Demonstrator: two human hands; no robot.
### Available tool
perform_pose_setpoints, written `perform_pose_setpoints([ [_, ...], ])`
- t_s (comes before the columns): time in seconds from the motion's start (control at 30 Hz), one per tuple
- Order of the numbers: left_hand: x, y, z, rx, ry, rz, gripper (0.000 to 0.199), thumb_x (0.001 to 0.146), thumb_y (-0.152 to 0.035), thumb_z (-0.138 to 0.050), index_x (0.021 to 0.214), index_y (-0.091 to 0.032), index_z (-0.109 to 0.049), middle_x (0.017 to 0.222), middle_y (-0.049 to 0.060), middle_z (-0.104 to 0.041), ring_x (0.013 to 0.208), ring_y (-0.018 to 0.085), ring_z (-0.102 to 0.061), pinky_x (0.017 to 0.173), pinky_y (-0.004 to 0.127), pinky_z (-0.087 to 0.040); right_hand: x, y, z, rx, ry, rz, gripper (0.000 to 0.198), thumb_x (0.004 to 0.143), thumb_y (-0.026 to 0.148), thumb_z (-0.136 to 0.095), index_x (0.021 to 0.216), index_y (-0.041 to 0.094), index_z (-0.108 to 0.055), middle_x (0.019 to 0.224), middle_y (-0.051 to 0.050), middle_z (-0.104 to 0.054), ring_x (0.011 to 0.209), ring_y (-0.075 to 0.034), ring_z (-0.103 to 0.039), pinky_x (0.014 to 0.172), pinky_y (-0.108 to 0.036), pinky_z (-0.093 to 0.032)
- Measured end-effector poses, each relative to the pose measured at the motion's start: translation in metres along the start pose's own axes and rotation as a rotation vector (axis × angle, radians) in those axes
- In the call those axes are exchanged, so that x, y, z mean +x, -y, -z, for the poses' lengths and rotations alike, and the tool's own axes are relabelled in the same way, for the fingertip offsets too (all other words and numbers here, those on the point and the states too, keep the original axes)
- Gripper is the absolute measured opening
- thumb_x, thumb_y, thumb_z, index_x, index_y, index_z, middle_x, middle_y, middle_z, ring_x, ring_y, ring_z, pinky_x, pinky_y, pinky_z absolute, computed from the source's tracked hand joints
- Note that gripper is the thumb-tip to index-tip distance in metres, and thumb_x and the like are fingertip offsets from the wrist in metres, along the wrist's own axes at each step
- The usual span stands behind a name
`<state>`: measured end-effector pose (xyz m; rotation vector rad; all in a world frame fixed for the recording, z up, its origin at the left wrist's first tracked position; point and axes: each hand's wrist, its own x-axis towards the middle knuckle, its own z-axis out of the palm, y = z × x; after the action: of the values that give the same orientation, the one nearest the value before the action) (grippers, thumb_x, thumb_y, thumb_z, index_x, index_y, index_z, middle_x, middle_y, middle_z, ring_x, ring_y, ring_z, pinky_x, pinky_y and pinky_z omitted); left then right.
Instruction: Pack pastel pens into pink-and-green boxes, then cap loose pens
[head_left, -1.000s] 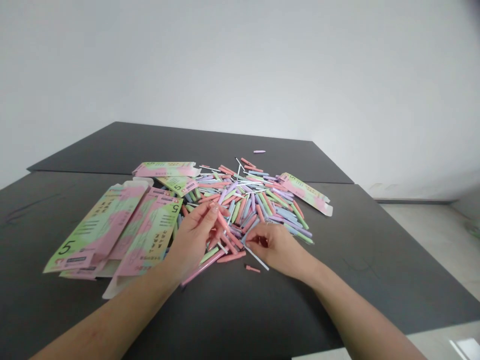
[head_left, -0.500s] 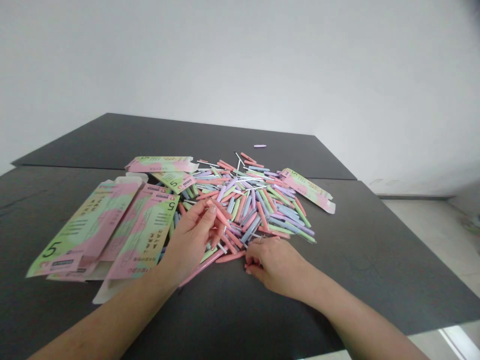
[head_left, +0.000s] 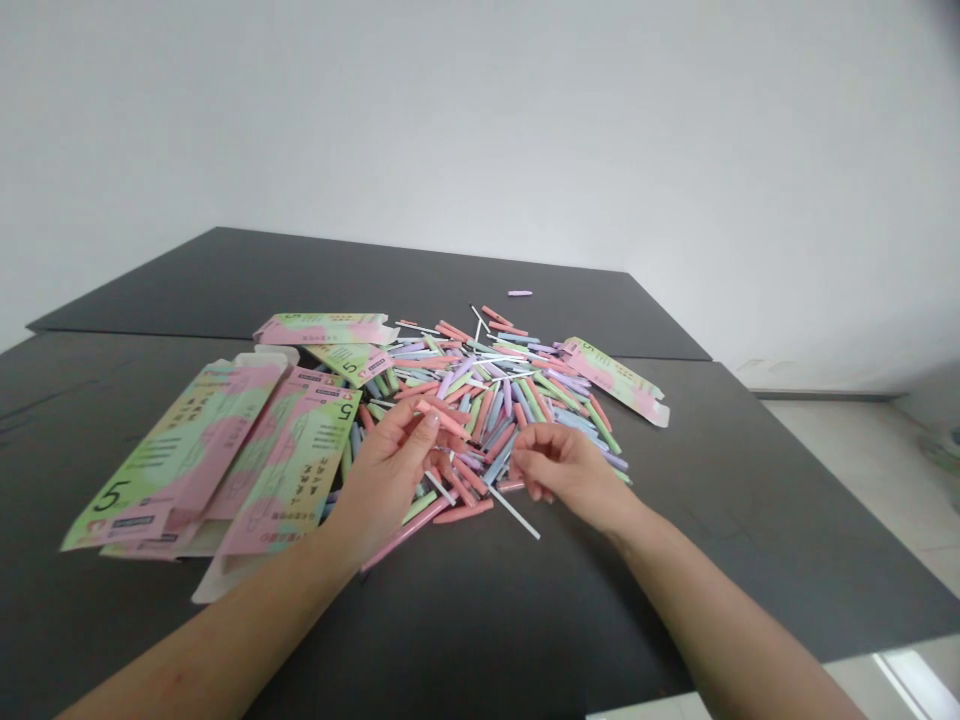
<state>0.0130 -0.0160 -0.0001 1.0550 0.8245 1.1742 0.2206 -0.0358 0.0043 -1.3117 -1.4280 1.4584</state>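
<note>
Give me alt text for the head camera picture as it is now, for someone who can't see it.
A person's left hand holds a coral pen part over a heap of pastel pen parts on a dark table. The right hand is at the heap's near edge; whether it holds anything is unclear. Printed cartons lie left, another right.

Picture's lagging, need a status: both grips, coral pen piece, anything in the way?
Left grip holding coral pen piece. Right grip curled by the pen pile, contents unclear. White stick at pile's near edge, possibly in the way.
</note>
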Motion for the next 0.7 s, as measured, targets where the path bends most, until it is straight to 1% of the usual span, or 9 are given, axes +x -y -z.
perform_pose_setpoints([
  [0.13, 0.002, 0.001, 0.002, 0.028, -0.033, -0.011, 0.022, 0.087, -0.037, -0.062, 0.099, -0.018, -0.064, 0.107, 0.008, -0.067, 0.077, 0.015, -0.065, 0.06, 0.024, -0.052, 0.009, -0.004, 0.013, 0.271, -0.075, 0.04, 0.022, 0.081, 0.036, -0.065, 0.071, 0.016, -0.06, 0.054, 0.003, -0.057, 0.036, -0.005, -0.038, 0.037, -0.018, -0.025],
  [0.23, 0.004, 0.004, 0.004, 0.048, -0.033, -0.02, 0.022, 0.089, -0.037, -0.061, 0.099, -0.017, -0.064, 0.106, 0.008, -0.068, 0.075, 0.014, -0.064, 0.059, 0.023, -0.051, 0.011, 0.0, 0.014, 0.451, -0.126, 0.037, 0.022, 0.078, 0.033, -0.066, 0.067, 0.016, -0.057, 0.055, 0.003, -0.057, 0.036, -0.004, -0.037, 0.036, -0.019, -0.023],
  [0.3, 0.005, 0.005, 0.006, 0.058, -0.031, -0.026, 0.022, 0.089, -0.037, -0.06, 0.095, -0.017, -0.064, 0.104, 0.007, -0.068, 0.075, 0.013, -0.063, 0.059, 0.023, -0.052, 0.011, 0.004, 0.013, 0.566, -0.118, 0.004, 0.018, 0.075, 0.029, -0.063, 0.066, 0.017, -0.054, 0.056, 0.003, -0.055, 0.036, -0.004, -0.035, 0.035, -0.019, -0.021],
  [0.37, 0.006, 0.005, 0.007, 0.065, -0.041, -0.029, 0.022, 0.089, -0.037, -0.06, 0.089, -0.016, -0.064, 0.103, 0.007, -0.068, 0.075, 0.013, -0.063, 0.059, 0.022, -0.052, 0.009, 0.008, 0.013, 0.654, -0.075, -0.03, 0.013, 0.07, 0.028, -0.057, 0.066, 0.018, -0.05, 0.057, 0.002, -0.054, 0.036, -0.005, -0.029, 0.035, -0.019, -0.016],
  [0.43, 0.008, 0.003, 0.006, 0.059, -0.06, -0.027, 0.022, 0.087, -0.037, -0.062, 0.087, -0.015, -0.064, 0.101, 0.007, -0.069, 0.073, 0.013, -0.062, 0.057, 0.022, -0.052, 0.008, 0.009, 0.014, 0.677, -0.037, -0.042, 0.011, 0.068, 0.029, -0.053, 0.07, 0.019, -0.051, 0.059, 0.001, -0.053, 0.038, -0.006, -0.026, 0.035, -0.02, -0.011],
  [0.5, 0.009, 0.0, 0.006, 0.042, -0.083, -0.03, 0.022, 0.085, -0.037, -0.064, 0.089, -0.016, -0.064, 0.098, 0.007, -0.069, 0.072, 0.013, -0.061, 0.056, 0.022, -0.051, 0.009, 0.008, 0.017, 0.617, -0.051, -0.027, 0.014, 0.071, 0.032, -0.052, 0.073, 0.018, -0.054, 0.057, 0.002, -0.048, 0.04, -0.007, -0.022, 0.036, -0.02, -0.009],
  [0.57, 0.011, -0.003, 0.004, 0.034, -0.108, -0.038, 0.022, 0.083, -0.037, -0.066, 0.089, -0.016, -0.064, 0.095, 0.006, -0.069, 0.071, 0.013, -0.061, 0.054, 0.021, -0.049, 0.01, 0.006, 0.02, 0.462, -0.126, 0.004, 0.016, 0.075, 0.034, -0.054, 0.074, 0.018, -0.057, 0.052, 0.006, -0.039, 0.041, -0.007, -0.017, 0.038, -0.021, -0.01],
  [0.63, 0.014, -0.005, 0.002, 0.05, -0.138, -0.045, 0.024, 0.082, -0.039, -0.066, 0.085, -0.016, -0.063, 0.093, 0.006, -0.069, 0.071, 0.013, -0.061, 0.052, 0.02, -0.047, 0.011, 0.005, 0.025, 0.19, -0.221, 0.07, 0.018, 0.077, 0.035, -0.059, 0.075, 0.017, -0.061, 0.052, 0.006, -0.038, 0.043, -0.007, -0.02, 0.041, -0.022, -0.015],
  [0.7, 0.018, -0.005, -0.001, 0.097, -0.177, -0.045, 0.026, 0.083, -0.042, -0.064, 0.081, -0.016, -0.062, 0.093, 0.007, -0.069, 0.071, 0.013, -0.061, 0.049, 0.019, -0.044, 0.01, 0.007, 0.029, -0.16, -0.229, 0.118, 0.021, 0.079, 0.036, -0.061, 0.078, 0.016, -0.067, 0.054, 0.005, -0.044, 0.047, -0.008, -0.027, 0.046, -0.023, -0.022],
])
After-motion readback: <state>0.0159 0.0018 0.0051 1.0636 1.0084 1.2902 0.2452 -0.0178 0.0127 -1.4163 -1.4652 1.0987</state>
